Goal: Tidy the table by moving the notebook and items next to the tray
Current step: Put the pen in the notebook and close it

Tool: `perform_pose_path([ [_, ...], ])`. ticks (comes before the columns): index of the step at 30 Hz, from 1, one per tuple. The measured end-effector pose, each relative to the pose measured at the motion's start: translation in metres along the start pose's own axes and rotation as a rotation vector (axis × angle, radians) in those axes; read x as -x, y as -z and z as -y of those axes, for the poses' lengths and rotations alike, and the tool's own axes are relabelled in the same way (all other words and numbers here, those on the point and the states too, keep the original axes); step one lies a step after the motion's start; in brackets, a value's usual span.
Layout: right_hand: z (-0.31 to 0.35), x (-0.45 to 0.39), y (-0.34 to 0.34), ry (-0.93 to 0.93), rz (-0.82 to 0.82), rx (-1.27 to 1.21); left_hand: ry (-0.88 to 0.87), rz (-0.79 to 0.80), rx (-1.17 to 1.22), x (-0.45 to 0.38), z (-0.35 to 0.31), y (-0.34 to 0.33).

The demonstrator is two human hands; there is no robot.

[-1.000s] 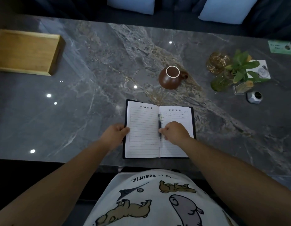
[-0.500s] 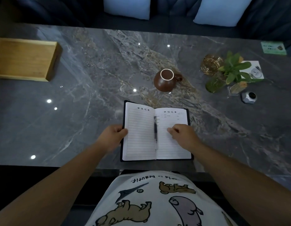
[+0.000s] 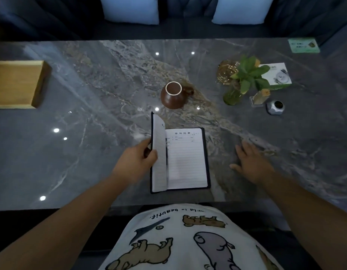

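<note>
Plant (image 3: 246,75) in a green vase near the tabletop's (image 3: 91,152) right edge, amber glass dish (image 3: 226,72) touching behind it. Silver faceted object (image 3: 275,107) just right. Green card (image 3: 303,45) at far right corner. Two blue cushions (image 3: 130,8) beyond the far edge.

Glossy marble table (image 3: 91,152), wooden tray (image 3: 17,84).
Beside the glazed brown jug (image 3: 171,97): notebook (image 3: 185,158), lined matt paper.
</note>
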State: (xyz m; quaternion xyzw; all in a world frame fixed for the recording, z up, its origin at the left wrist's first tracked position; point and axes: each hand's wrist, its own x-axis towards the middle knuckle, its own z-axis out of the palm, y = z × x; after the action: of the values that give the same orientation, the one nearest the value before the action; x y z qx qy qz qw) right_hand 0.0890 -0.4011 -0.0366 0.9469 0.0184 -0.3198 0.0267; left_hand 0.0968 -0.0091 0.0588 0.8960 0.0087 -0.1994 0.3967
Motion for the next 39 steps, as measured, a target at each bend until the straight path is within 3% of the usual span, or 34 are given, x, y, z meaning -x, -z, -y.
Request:
perform_pose_path([
  [7, 0.005, 0.003, 0.004, 0.008, 0.016, -0.04, -0.058, -0.055, -0.167, -0.013, -0.04, -0.045],
  [15, 0.004, 0.003, 0.004, 0.041, 0.011, -0.095, -0.008, 0.046, -0.459, -0.026, -0.07, -0.092],
  [20, 0.003, 0.004, -0.001, 0.048, -0.011, -0.105, -0.066, 0.025, -0.6, -0.029, -0.061, -0.109],
  [26, 0.001, 0.001, -0.006, 0.058, -0.015, -0.098, -0.139, 0.13, -0.807, -0.032, -0.029, -0.132],
  [39, 0.007, -0.002, 0.014, 0.073, -0.01, -0.109, -0.175, 0.124, -0.949, -0.036, -0.007, -0.15],
])
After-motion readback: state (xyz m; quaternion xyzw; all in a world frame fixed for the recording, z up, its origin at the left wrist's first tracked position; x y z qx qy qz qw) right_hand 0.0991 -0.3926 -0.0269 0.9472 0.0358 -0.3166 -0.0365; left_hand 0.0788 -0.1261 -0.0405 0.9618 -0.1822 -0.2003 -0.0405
